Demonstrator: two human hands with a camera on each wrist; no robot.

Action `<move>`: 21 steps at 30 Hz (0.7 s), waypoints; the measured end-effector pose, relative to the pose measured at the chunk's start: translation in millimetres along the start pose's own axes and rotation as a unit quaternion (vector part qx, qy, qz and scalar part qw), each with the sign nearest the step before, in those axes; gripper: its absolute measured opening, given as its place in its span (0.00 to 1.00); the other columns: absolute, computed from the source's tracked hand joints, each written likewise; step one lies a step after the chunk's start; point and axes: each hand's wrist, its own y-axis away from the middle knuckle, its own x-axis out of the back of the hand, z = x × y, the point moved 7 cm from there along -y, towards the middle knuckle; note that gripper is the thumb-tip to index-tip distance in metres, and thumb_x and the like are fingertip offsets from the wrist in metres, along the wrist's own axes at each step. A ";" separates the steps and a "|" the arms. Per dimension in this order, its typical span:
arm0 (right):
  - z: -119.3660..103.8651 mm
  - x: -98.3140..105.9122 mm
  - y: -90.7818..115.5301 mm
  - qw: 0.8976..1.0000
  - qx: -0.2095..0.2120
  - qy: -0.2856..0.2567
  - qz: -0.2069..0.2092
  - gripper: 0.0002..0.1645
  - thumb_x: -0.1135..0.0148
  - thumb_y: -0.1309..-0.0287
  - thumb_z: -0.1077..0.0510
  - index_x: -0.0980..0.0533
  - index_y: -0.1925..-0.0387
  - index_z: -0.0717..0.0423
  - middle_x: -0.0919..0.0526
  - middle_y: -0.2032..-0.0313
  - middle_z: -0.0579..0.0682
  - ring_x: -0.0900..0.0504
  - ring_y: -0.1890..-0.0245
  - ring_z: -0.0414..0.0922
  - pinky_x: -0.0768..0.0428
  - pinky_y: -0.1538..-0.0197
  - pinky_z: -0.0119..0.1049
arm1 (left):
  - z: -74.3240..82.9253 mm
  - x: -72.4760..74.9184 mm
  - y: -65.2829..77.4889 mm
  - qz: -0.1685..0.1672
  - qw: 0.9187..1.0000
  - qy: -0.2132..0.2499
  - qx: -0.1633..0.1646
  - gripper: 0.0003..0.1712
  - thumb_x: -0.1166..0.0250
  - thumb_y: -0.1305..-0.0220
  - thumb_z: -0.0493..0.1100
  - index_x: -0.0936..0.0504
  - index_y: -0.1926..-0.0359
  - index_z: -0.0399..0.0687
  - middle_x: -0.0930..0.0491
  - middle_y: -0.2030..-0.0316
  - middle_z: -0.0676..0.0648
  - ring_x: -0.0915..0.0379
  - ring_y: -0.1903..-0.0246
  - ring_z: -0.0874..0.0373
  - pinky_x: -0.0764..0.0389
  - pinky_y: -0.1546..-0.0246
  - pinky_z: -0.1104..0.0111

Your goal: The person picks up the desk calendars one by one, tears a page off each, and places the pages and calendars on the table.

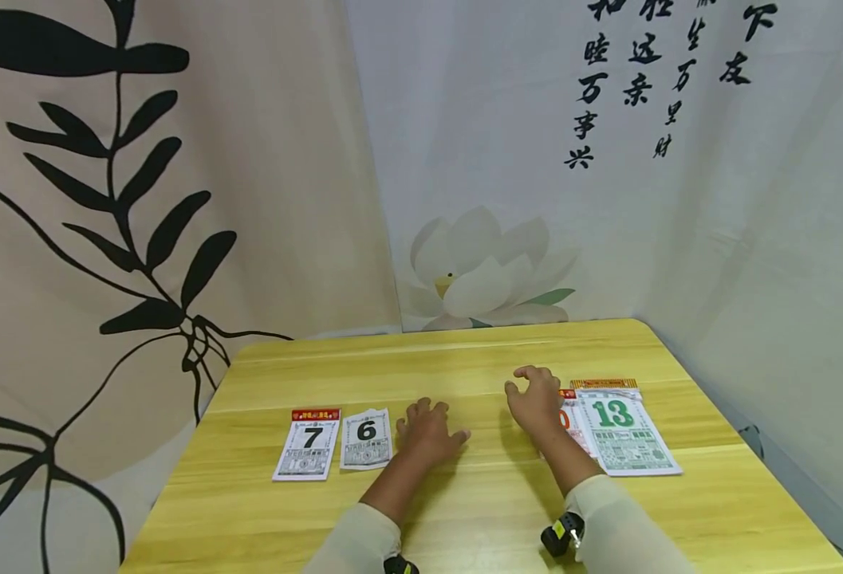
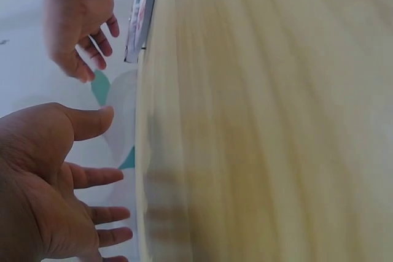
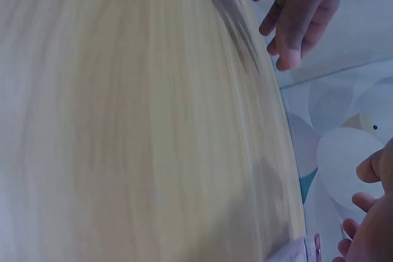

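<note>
My left hand [image 1: 427,437] hovers over the table with its fingers spread, just right of a small calendar sheet [image 1: 366,453] marked 6, whose top edge looks torn. Left of that sheet lies a tear-off calendar pad [image 1: 305,462] with a red header and a black 7. My right hand [image 1: 538,405] is held above the table, fingers loosely bent and apart, nothing between them. It partly covers a calendar piece [image 1: 574,426] with red print, a red 0 showing. Beside that lies a larger calendar pad [image 1: 629,446] with a green 13 and a gold header.
The yellow wood-grain table [image 1: 493,510] has rounded corners and stands against a wall hanging [image 1: 493,271] with a lotus and black writing. A curtain [image 1: 285,199] with black leaf shapes hangs at the left. Both wrists wear a small black device [image 1: 561,534].
</note>
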 end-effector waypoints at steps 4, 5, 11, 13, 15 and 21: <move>6.7 9.7 -4.8 1.000 -0.006 0.012 0.001 0.23 0.39 0.23 0.52 0.21 0.36 0.62 0.26 0.31 0.68 0.33 0.31 0.68 0.38 0.30 0.77 | 8.1 -2.7 -0.4 -0.006 1.000 -0.002 -0.011 0.37 0.24 0.31 0.57 0.20 0.32 0.38 0.31 0.27 0.30 0.38 0.26 0.31 0.38 0.28 0.28; 8.6 12.2 -5.9 1.000 -0.008 0.016 0.001 0.24 0.39 0.22 0.52 0.22 0.36 0.62 0.26 0.31 0.69 0.33 0.32 0.69 0.38 0.31 0.77 | 9.9 -3.6 -0.5 -0.008 1.000 -0.003 -0.014 0.38 0.25 0.31 0.58 0.20 0.31 0.38 0.30 0.27 0.30 0.38 0.26 0.31 0.38 0.29 0.28; 20.0 29.2 -17.3 0.998 -0.026 0.058 -0.014 0.25 0.45 0.24 0.55 0.23 0.33 0.63 0.29 0.29 0.71 0.36 0.30 0.72 0.37 0.33 0.76 | 11.9 -7.2 -0.6 -0.017 1.000 -0.020 -0.012 0.39 0.26 0.30 0.60 0.21 0.29 0.39 0.31 0.26 0.31 0.38 0.26 0.32 0.37 0.28 0.31; 23.5 35.3 -22.2 0.996 -0.028 0.079 -0.029 0.26 0.48 0.24 0.57 0.24 0.32 0.63 0.30 0.28 0.71 0.38 0.28 0.73 0.38 0.33 0.75 | 11.3 -7.2 -0.1 -0.019 1.000 -0.024 -0.008 0.39 0.26 0.30 0.61 0.22 0.29 0.40 0.31 0.25 0.31 0.38 0.25 0.32 0.37 0.28 0.31; 26.7 40.6 -27.1 0.993 -0.029 0.103 -0.047 0.27 0.50 0.25 0.60 0.25 0.30 0.63 0.30 0.27 0.72 0.38 0.28 0.74 0.38 0.32 0.75 | 11.2 -6.5 0.4 -0.019 1.000 -0.024 -0.007 0.40 0.26 0.30 0.61 0.22 0.29 0.40 0.32 0.25 0.31 0.39 0.25 0.32 0.38 0.28 0.31; 31.7 48.6 -36.4 0.982 -0.031 0.147 -0.110 0.28 0.50 0.23 0.61 0.27 0.27 0.63 0.31 0.26 0.71 0.37 0.29 0.74 0.37 0.34 0.73 | 11.1 -4.7 0.9 -0.013 1.000 -0.020 -0.012 0.39 0.26 0.30 0.60 0.21 0.30 0.40 0.31 0.27 0.31 0.37 0.27 0.32 0.37 0.29 0.32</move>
